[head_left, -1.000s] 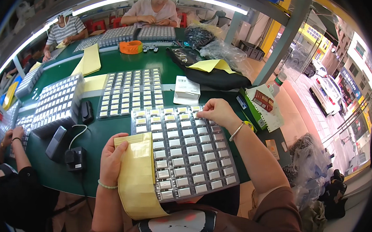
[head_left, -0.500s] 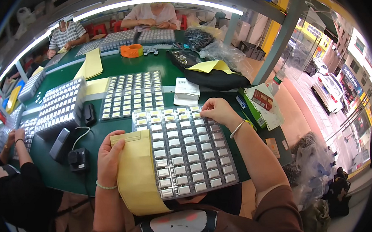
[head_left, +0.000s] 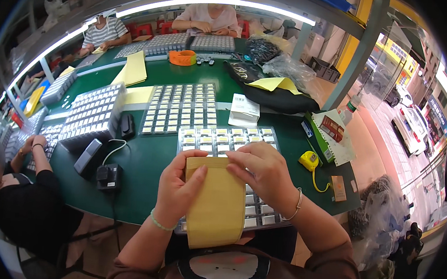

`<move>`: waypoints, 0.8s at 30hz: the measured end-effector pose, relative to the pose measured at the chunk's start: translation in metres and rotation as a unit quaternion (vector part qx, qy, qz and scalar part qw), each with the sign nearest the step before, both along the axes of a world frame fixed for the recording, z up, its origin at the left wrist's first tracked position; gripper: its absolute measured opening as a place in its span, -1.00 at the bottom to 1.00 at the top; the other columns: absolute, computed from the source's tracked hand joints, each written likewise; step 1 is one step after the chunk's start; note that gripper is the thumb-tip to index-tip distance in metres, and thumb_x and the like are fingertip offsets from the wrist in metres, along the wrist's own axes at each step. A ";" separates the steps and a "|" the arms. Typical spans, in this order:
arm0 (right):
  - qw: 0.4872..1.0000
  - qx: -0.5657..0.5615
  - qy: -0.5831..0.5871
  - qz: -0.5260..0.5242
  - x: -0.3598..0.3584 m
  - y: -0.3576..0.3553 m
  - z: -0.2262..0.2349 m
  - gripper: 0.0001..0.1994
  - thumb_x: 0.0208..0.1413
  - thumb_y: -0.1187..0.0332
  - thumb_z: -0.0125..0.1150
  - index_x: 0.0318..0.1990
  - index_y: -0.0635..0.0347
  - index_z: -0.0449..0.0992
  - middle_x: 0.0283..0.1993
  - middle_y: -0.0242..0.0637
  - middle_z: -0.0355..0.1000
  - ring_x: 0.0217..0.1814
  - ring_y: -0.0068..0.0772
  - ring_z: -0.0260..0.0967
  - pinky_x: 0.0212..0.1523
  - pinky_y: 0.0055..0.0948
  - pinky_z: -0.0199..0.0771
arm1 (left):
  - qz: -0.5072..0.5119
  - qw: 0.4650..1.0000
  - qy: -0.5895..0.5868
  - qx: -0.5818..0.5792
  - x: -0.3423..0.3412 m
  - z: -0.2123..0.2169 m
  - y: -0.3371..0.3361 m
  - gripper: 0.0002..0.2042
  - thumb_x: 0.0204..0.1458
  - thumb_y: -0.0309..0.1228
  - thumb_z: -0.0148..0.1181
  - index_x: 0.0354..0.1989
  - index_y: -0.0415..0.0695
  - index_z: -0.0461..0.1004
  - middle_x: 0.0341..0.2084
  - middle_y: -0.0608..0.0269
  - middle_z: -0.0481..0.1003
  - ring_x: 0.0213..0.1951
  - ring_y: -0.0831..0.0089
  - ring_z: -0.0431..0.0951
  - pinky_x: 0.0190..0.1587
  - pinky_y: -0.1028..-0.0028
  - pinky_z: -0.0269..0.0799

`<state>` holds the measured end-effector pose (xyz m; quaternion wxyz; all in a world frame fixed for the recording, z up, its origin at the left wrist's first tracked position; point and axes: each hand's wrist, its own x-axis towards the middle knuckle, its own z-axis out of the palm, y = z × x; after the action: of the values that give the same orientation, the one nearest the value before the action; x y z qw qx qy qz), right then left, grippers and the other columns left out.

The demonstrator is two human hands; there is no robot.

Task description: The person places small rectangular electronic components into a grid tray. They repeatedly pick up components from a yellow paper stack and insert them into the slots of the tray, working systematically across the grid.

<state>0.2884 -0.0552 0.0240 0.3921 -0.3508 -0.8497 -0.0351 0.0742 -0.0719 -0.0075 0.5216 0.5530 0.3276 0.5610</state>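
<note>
A yellow paper sheet [head_left: 214, 206] lies over the middle of a clear plastic tray [head_left: 267, 226]. My left hand [head_left: 181, 183] grips the sheet's upper left edge, thumb on top. At its upper right corner, my right hand [head_left: 265, 171] is closed in a pinch; anything small between the fingertips is hidden. Rows of white rectangular pieces [head_left: 251, 210] fill the tray's pockets. Pieces in the far rows [head_left: 222, 135] carry pale yellow tops. The tray's near edge reaches my lap, and its far part rests over the green table [head_left: 142, 185].
Another filled tray [head_left: 180, 108] lies beyond, with stacked trays [head_left: 93, 115] to the left. A white box [head_left: 244, 110], yellow tape measure [head_left: 310, 160], black adapter [head_left: 109, 176] and black bag [head_left: 273, 94] surround the work. A person in black [head_left: 27, 198] works at the left; others sit across.
My right hand has come from the tray's far right corner to the sheet's upper corner. The sheet has shifted right over the tray's middle, and the tape measure is now uncovered.
</note>
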 end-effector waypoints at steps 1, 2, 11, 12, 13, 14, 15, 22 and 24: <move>1.000 0.015 -0.009 -0.004 -0.001 -0.001 -0.001 -0.76 0.02 0.37 0.37 -0.14 0.19 0.61 -0.24 -0.23 0.54 -0.16 -0.18 0.48 -0.11 -0.25 0.47 | 0.001 1.000 0.006 0.000 0.001 -0.001 0.000 -0.76 0.25 -0.50 0.12 0.05 -0.27 0.41 -0.19 0.29 0.54 -0.19 0.66 0.51 -0.14 0.62 0.47; 0.999 0.029 -0.018 -0.008 -0.001 -0.003 -0.002 -0.76 0.01 0.39 0.36 -0.14 0.20 0.61 -0.23 -0.24 0.54 -0.15 -0.19 0.48 -0.11 -0.25 0.47 | 0.004 1.000 0.006 0.000 0.001 -0.002 0.000 -0.77 0.26 -0.50 0.12 0.05 -0.27 0.41 -0.19 0.29 0.54 -0.20 0.67 0.51 -0.14 0.62 0.47; 0.996 0.054 -0.004 -0.066 -0.001 -0.013 -0.007 -0.76 0.01 0.44 0.35 -0.13 0.25 0.58 -0.19 -0.24 0.54 -0.12 -0.22 0.50 -0.13 -0.29 0.50 | 0.031 0.999 0.026 0.012 0.005 -0.006 0.004 -0.78 0.26 -0.46 0.13 0.03 -0.25 0.44 -0.21 0.30 0.54 -0.21 0.68 0.50 -0.16 0.62 0.46; 0.996 0.059 -0.008 -0.065 -0.002 -0.012 -0.006 -0.76 0.01 0.45 0.35 -0.13 0.24 0.58 -0.20 -0.24 0.53 -0.13 -0.21 0.49 -0.13 -0.30 0.50 | 0.032 0.999 0.017 0.012 0.007 -0.005 0.003 -0.79 0.26 -0.46 0.14 0.02 -0.25 0.45 -0.22 0.30 0.55 -0.21 0.67 0.51 -0.16 0.61 0.47; 0.996 0.063 -0.013 -0.064 -0.002 -0.010 -0.004 -0.76 0.01 0.46 0.34 -0.12 0.23 0.59 -0.21 -0.25 0.52 -0.14 -0.21 0.49 -0.14 -0.30 0.50 | 0.034 0.999 0.007 0.013 0.008 -0.005 0.002 -0.79 0.25 -0.47 0.14 0.00 -0.24 0.46 -0.23 0.30 0.56 -0.22 0.66 0.52 -0.17 0.60 0.47; 0.995 0.068 -0.017 -0.064 -0.002 -0.009 -0.003 -0.76 0.01 0.46 0.34 -0.12 0.23 0.59 -0.22 -0.25 0.51 -0.15 -0.21 0.48 -0.14 -0.30 0.50 | 0.041 0.999 0.010 0.015 0.008 -0.005 0.002 -0.79 0.25 -0.47 0.14 0.00 -0.24 0.46 -0.23 0.30 0.56 -0.22 0.66 0.51 -0.17 0.61 0.47; 0.995 0.068 -0.023 -0.062 -0.001 -0.009 -0.004 -0.76 0.01 0.47 0.34 -0.12 0.22 0.59 -0.24 -0.25 0.51 -0.16 -0.21 0.47 -0.14 -0.30 0.50 | 0.046 0.999 0.012 0.018 0.009 -0.005 0.002 -0.79 0.24 -0.47 0.15 0.00 -0.24 0.47 -0.24 0.30 0.56 -0.22 0.67 0.51 -0.17 0.61 0.47; 0.998 0.027 0.004 -0.059 -0.004 -0.012 -0.009 -0.76 0.01 0.47 0.35 -0.13 0.22 0.60 -0.26 -0.25 0.49 -0.18 -0.21 0.46 -0.17 -0.30 0.49 | 0.057 0.997 0.028 0.037 0.011 -0.006 0.001 -0.80 0.22 -0.48 0.17 -0.02 -0.23 0.48 -0.26 0.29 0.57 -0.24 0.66 0.51 -0.20 0.60 0.47; 0.998 0.003 0.015 -0.055 -0.005 -0.012 -0.009 -0.75 0.01 0.47 0.36 -0.11 0.23 0.59 -0.25 -0.24 0.49 -0.18 -0.21 0.45 -0.17 -0.31 0.49 | 0.062 0.996 0.050 0.043 0.010 -0.007 0.002 -0.81 0.22 -0.48 0.16 -0.02 -0.24 0.48 -0.26 0.28 0.57 -0.24 0.66 0.51 -0.19 0.60 0.47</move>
<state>0.2830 -0.0677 0.0145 0.4038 -0.3966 -0.8226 -0.0542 0.0842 -0.0703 -0.0146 0.4443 0.5813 0.3624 0.5773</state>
